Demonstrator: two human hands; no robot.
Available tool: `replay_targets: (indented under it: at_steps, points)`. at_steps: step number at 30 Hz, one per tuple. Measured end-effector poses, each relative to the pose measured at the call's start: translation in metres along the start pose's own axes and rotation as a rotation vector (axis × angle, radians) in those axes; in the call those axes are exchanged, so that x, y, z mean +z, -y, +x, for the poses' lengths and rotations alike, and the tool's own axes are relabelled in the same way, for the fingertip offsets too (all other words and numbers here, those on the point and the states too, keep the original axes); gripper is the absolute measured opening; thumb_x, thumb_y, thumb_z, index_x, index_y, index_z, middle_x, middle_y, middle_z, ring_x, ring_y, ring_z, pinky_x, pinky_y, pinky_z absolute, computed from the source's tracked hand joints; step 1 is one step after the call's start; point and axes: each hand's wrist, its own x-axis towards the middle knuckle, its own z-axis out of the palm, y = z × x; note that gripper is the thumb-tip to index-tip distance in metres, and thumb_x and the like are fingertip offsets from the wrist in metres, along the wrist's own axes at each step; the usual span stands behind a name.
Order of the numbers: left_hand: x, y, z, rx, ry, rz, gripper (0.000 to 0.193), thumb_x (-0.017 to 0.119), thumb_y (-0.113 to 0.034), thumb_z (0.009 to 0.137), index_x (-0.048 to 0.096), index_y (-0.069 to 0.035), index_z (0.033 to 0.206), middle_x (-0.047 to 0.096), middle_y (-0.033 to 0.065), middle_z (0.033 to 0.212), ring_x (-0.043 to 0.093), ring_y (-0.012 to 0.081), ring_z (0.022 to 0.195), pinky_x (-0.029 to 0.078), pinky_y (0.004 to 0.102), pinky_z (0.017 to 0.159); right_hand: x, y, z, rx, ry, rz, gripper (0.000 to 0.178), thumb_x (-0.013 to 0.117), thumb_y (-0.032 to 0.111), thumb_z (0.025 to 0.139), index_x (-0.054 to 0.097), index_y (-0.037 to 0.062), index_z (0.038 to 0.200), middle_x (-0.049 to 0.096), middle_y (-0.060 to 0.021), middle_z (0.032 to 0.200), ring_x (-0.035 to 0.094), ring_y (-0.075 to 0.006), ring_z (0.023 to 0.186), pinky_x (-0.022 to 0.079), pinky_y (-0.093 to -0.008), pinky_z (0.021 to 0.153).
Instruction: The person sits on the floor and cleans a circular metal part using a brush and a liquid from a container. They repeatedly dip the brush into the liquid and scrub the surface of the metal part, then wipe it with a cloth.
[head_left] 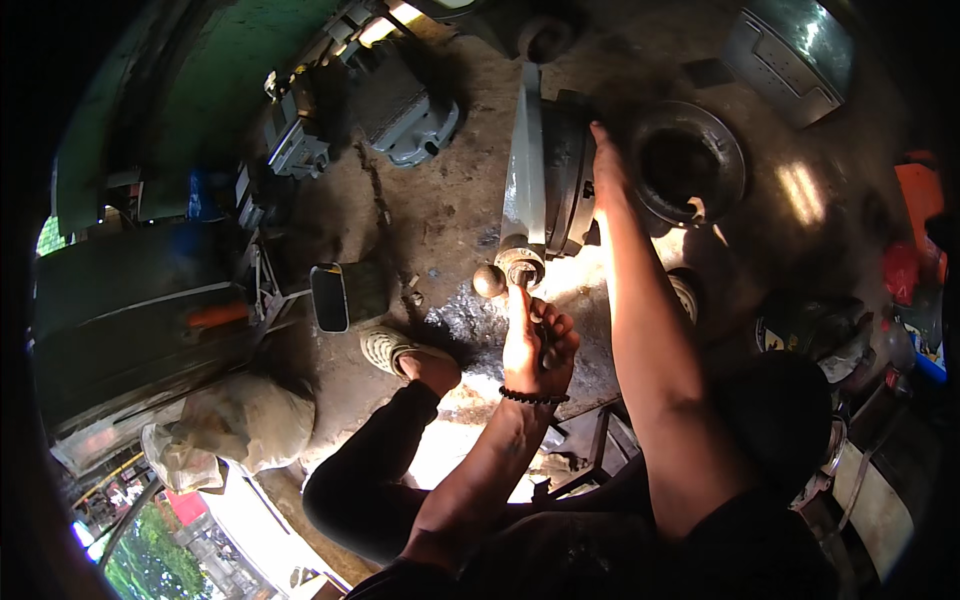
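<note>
A grey metal machine part (pixel 523 170) with a long flat bar stands on the floor in front of me. Its near end has a round fitting with an open socket (pixel 524 272) and a ball-shaped knob (pixel 488 281) beside it. My left hand (pixel 540 345) is closed around a dark slim tool (pixel 547 352), its kind mostly hidden by the fingers. The thumb points up at the socket and seems to touch its lower edge. Against the right side of the dark round body (pixel 567 175) behind the bar rests my right hand (pixel 608 170), fingers stretched out.
A dark metal ring (pixel 738 165) lies right of the machine part. Farther off are a grey metal box (pixel 790 60) and a grey casting (pixel 410 125). A square-mouthed can (pixel 348 297) stands left, near my sandalled foot (pixel 385 352). A plastic bag (pixel 245 425) lies lower left.
</note>
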Motion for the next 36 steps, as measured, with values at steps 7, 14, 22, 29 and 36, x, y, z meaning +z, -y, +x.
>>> replay_targets:
  at_steps: [7, 14, 22, 29, 36]
  points:
    - [-0.018, -0.037, -0.013, 0.039, 0.064, -0.125, 0.045, 0.053, -0.058, 0.093, 0.052, -0.016, 0.077, 0.048, -0.0028, 0.071, 0.044, 0.0116, 0.063, 0.035, 0.0256, 0.053, 0.077, 0.012, -0.033, 0.083, 0.092, -0.388, 0.074, 0.057, 0.061, 0.086, 0.051, 0.0086, 0.138, 0.045, -0.0165, 0.146, 0.038, -0.0317, 0.137, 0.031, -0.0393, 0.111]
    - [-0.029, -0.037, -0.013, 0.021, 0.006, 0.002, 0.046, 0.052, -0.061, 0.092, 0.045, -0.017, 0.080, 0.042, -0.0017, 0.070, 0.040, 0.0122, 0.059, 0.033, 0.0255, 0.051, 0.087, 0.011, -0.029, 0.064, 0.278, -0.718, 0.077, 0.051, 0.071, 0.082, 0.046, 0.0237, 0.143, 0.036, -0.0165, 0.152, 0.030, -0.0317, 0.142, 0.026, -0.0426, 0.114]
    - [-0.015, -0.022, -0.016, 0.044, -0.065, 0.026, 0.050, 0.052, -0.065, 0.090, 0.046, -0.017, 0.078, 0.042, -0.0012, 0.071, 0.041, 0.0130, 0.061, 0.033, 0.0252, 0.052, 0.079, 0.005, -0.019, -0.011, 0.302, -0.577, 0.086, 0.053, 0.064, 0.085, 0.040, 0.0030, 0.144, 0.035, -0.0196, 0.151, 0.030, -0.0309, 0.142, 0.026, -0.0396, 0.114]
    - [-0.018, 0.004, -0.018, -0.019, -0.216, 0.026, 0.054, 0.049, -0.068, 0.089, 0.043, -0.017, 0.076, 0.046, 0.0016, 0.074, 0.045, 0.0160, 0.063, 0.034, 0.0258, 0.050, 0.065, 0.007, -0.038, -0.069, 0.329, -0.590, 0.090, 0.062, 0.064, 0.080, 0.043, 0.0011, 0.141, 0.041, -0.0202, 0.147, 0.037, -0.0319, 0.137, 0.029, -0.0406, 0.112]
    - [-0.038, 0.013, -0.013, -0.025, -0.201, -0.078, 0.050, 0.051, -0.064, 0.091, 0.042, -0.017, 0.074, 0.045, 0.0003, 0.070, 0.043, 0.0145, 0.058, 0.032, 0.0250, 0.047, 0.063, 0.011, -0.062, -0.306, 0.256, -0.685, 0.059, 0.066, 0.052, 0.082, 0.066, 0.0047, 0.117, 0.067, -0.0199, 0.113, 0.063, -0.0347, 0.109, 0.048, -0.0382, 0.094]
